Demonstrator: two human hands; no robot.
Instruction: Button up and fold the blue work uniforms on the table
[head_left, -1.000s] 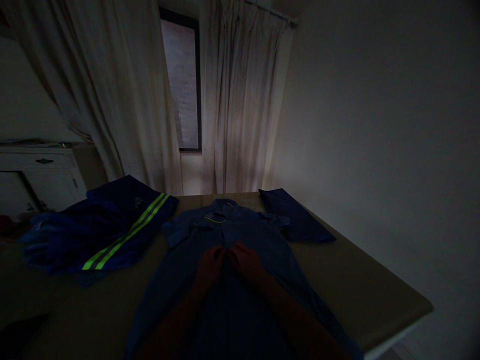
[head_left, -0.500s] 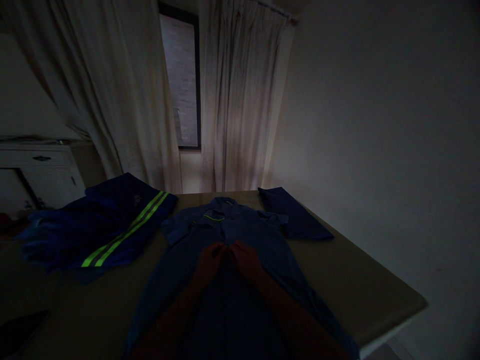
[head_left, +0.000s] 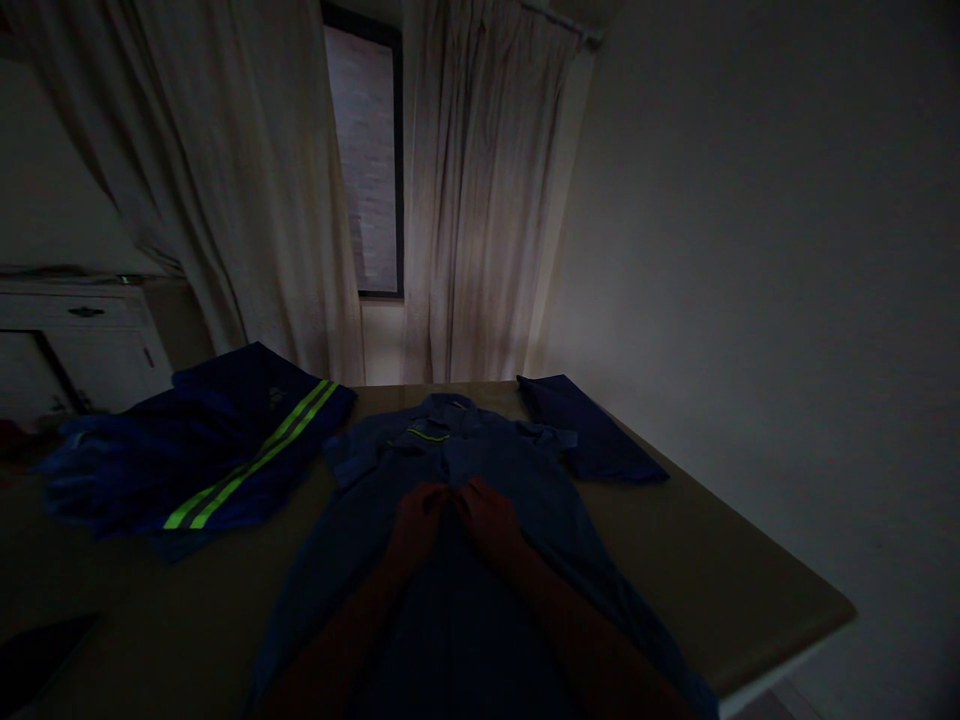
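A blue collared work garment (head_left: 517,460) lies spread face up, its collar at the far end and its body running toward me. Yellow-green trim marks its chest, and short sleeves stick out on both sides. Over the middle of its front, my left hand (head_left: 417,520) and my right hand (head_left: 489,515) meet, fingertips pinched together on the cloth along the centre line. Darkness hides exactly which bit of the front edge is between the fingers. Both forearms cover part of the lower body of the garment.
The garment rests on a tan-topped table (head_left: 735,580) with a rounded right corner. To the left lies a heap of dark blue clothing (head_left: 225,430) with yellow-green reflective stripes. A folded navy cloth (head_left: 592,430) is at far right. A dark flat object (head_left: 41,655) sits at near left.
Both hands stay pinched at the same place on the garment, with only slight finger movement. The view has shifted very slightly.
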